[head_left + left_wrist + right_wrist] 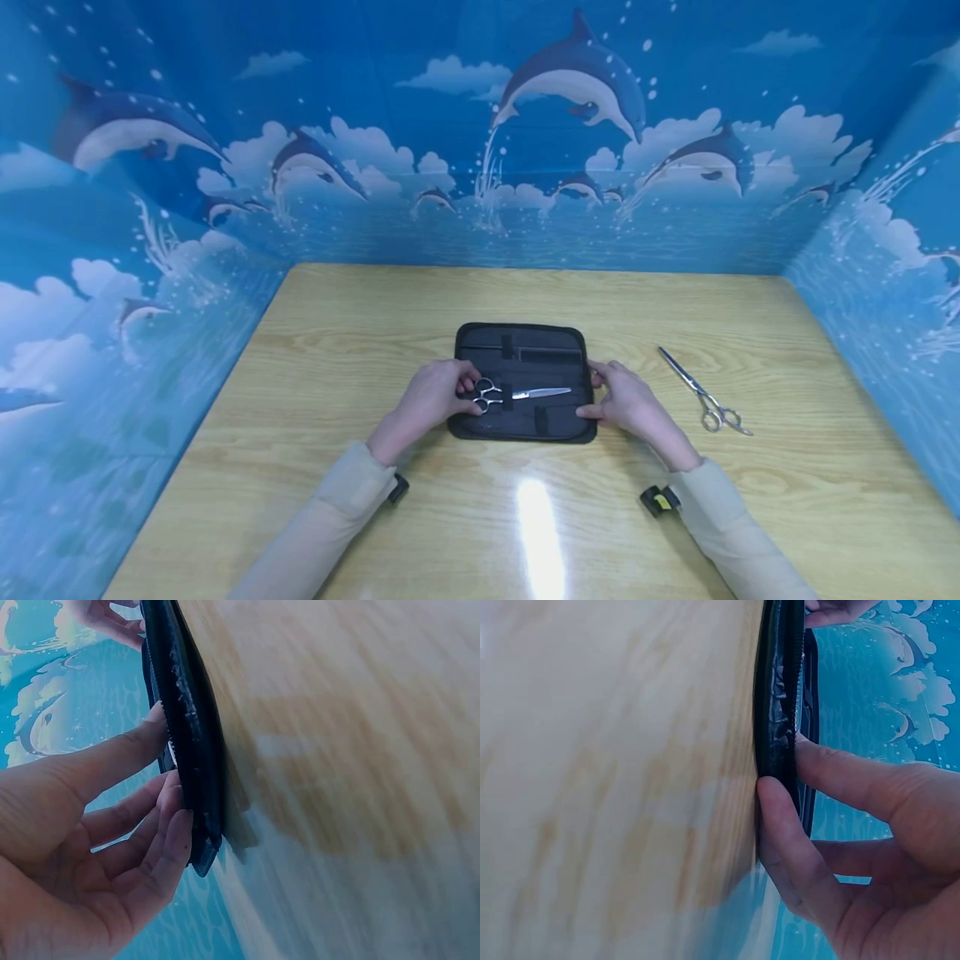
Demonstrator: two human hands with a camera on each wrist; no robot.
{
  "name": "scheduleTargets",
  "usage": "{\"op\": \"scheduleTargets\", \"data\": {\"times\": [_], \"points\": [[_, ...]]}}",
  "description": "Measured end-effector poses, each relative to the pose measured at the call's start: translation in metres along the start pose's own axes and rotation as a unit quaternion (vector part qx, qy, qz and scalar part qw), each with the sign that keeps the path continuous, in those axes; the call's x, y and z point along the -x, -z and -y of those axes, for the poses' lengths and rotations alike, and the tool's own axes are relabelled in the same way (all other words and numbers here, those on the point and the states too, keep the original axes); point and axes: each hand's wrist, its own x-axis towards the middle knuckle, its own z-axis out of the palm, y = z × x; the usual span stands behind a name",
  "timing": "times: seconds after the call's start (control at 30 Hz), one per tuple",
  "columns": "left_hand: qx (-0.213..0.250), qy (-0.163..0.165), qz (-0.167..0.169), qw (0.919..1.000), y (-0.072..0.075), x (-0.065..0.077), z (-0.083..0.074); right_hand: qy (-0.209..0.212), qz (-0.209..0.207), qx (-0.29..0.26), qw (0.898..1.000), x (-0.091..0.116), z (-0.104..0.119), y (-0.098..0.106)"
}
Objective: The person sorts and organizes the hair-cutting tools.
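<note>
An open black zip case (495,427) lies flat on the table. A pair of silver scissors (542,393) lies across it, held under a black elastic loop (507,397), blades pointing right. My left hand (437,392) is at the case's left side, thumb and fingers around the scissors' finger rings. In the left wrist view, a sliver of bright metal shows between those fingertips. My right hand (628,400) grips the case's right edge, thumb on top and fingers against the outer side. A black comb (551,356) sits under another loop in the case's upper part.
A second pair of silver scissors (693,385) lies on the wooden table (360,317) to the right of the case, handles toward me. A blue curtain with dolphins (420,233) stands along the back and both sides.
</note>
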Motion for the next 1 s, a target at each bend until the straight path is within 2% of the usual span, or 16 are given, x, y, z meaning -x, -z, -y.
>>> {"op": "scheduleTargets", "data": {"times": [0.33, 0.53, 0.67, 0.77, 0.87, 1.0], "points": [[0.009, -0.004, 0.013, 0.9999, 0.002, 0.003, 0.001, 0.006, 0.005, -0.014, 1.0, 0.001, -0.001, 0.0], [0.031, -0.012, 0.006, 0.9994, 0.003, 0.007, 0.003, 0.027, -0.002, -0.036, 0.999, 0.005, -0.012, 0.012], [0.041, -0.007, -0.029, 0.9987, 0.002, 0.01, 0.008, 0.039, -0.045, -0.012, 0.998, 0.01, -0.026, 0.031], [0.031, 0.013, -0.052, 0.9981, 0.002, 0.012, 0.011, 0.037, -0.072, 0.006, 0.997, 0.018, -0.04, 0.046], [0.026, 0.027, -0.061, 0.9974, 0.002, 0.013, 0.014, 0.027, -0.092, 0.029, 0.995, 0.027, -0.058, 0.058], [0.036, 0.043, -0.055, 0.9969, 0.002, 0.013, 0.016, 0.004, -0.103, 0.065, 0.993, 0.036, -0.08, 0.068]]}}
